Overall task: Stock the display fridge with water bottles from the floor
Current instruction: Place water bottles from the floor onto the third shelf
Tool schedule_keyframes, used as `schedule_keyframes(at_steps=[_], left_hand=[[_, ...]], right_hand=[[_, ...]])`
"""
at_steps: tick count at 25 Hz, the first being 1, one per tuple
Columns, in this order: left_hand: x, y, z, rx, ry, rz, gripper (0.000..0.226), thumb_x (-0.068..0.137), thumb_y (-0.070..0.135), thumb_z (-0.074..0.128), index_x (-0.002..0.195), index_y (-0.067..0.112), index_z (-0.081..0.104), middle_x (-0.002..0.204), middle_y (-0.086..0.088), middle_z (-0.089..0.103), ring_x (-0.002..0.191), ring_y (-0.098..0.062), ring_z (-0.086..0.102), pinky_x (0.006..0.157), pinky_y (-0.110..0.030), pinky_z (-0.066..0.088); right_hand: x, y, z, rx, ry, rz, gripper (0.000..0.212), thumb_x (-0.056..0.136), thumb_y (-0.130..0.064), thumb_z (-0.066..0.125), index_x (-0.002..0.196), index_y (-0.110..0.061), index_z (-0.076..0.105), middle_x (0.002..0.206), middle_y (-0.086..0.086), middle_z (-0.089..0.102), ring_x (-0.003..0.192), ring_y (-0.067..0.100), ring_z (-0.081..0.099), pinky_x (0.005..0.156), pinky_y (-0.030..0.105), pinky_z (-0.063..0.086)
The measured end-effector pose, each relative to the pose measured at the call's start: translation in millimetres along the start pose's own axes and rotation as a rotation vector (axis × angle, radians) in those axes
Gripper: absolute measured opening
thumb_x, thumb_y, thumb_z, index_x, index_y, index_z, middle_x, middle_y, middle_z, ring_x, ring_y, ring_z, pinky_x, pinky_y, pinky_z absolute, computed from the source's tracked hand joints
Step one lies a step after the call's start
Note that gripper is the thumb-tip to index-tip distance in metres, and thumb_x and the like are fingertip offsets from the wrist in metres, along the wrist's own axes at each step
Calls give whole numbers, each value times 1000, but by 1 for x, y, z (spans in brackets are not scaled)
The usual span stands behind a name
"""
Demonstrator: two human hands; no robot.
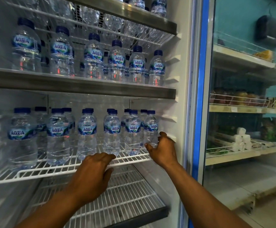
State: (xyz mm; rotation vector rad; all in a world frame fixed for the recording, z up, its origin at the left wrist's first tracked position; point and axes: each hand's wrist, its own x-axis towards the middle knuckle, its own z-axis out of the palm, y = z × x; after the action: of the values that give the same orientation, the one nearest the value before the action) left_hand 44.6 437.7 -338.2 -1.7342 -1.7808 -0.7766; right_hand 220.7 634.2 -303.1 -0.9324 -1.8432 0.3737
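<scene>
The open display fridge holds rows of clear water bottles with blue caps and blue labels. On the white wire shelf (55, 168) stand several bottles; the rightmost bottle (150, 129) is at the shelf's right end. My right hand (163, 148) is spread open around that bottle's base, fingertips touching it. My left hand (92, 175) rests palm down on the shelf's front rim, fingers curled over the wire near another bottle (111, 132), holding no bottle.
A metal-fronted shelf (84, 86) above carries more bottles. Below is a bare wire shelf (117, 199). The fridge's blue-framed glass door (203, 96) stands open at right, with store shelves of goods (242, 142) beyond it.
</scene>
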Motion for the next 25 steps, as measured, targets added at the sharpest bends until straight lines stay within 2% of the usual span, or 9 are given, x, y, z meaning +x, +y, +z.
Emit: schedule_keyframes(at_steps=[3, 6, 11, 17, 21, 23, 25], left_hand=[[-13, -2, 8, 153, 22, 48, 54, 82, 38, 67, 133, 24, 57, 125, 6, 65, 112, -16, 62, 102, -29, 36], [-21, -2, 13, 277, 9, 52, 65, 84, 48, 53, 142, 20, 49, 139, 2, 57, 125, -19, 56, 113, -34, 19], [-25, 3, 16, 307, -21, 30, 78, 78, 48, 64, 147, 19, 42, 145, -2, 51, 130, -22, 52, 117, -35, 5], [-25, 4, 13, 302, -32, 34, 80, 76, 48, 66, 147, 19, 42, 145, -1, 51, 131, -22, 51, 118, -34, 4], [-31, 2, 8, 312, -41, 51, 82, 78, 43, 69, 150, 21, 36, 152, -3, 43, 137, -23, 44, 119, -35, 3], [-42, 2, -3, 273, -20, 80, 71, 83, 38, 64, 147, 21, 40, 154, -6, 39, 140, -25, 40, 119, -37, 12], [-66, 0, -20, 225, 5, 88, 57, 85, 30, 62, 139, 18, 51, 151, -10, 43, 139, -28, 40, 117, -40, 26]], right_hand=[[-2, 2, 3, -39, 47, -21, 52, 79, -34, 80, 120, -11, 58, 108, 3, 70, 96, 21, 67, 75, 22, 50], [-1, 4, 6, -49, 74, -28, 49, 79, -36, 80, 117, -12, 62, 108, 4, 71, 95, 22, 68, 76, 24, 52], [2, 7, 8, -58, 56, -9, 53, 78, -37, 80, 119, -11, 61, 110, 5, 71, 97, 23, 68, 80, 30, 56], [4, 8, 11, -69, 47, -5, 49, 79, -35, 80, 117, -11, 61, 109, 6, 71, 95, 23, 68, 79, 29, 56], [-14, -2, 6, -136, 116, -11, 53, 83, -36, 73, 126, -11, 53, 120, 12, 63, 106, 31, 62, 83, 35, 54], [-37, -15, 3, -98, 266, -172, 44, 84, -27, 69, 121, -10, 55, 117, 14, 60, 107, 33, 59, 85, 39, 51], [-74, -40, 9, 72, 309, -429, 27, 84, -16, 64, 109, -7, 60, 102, 12, 62, 93, 30, 61, 80, 38, 49]])
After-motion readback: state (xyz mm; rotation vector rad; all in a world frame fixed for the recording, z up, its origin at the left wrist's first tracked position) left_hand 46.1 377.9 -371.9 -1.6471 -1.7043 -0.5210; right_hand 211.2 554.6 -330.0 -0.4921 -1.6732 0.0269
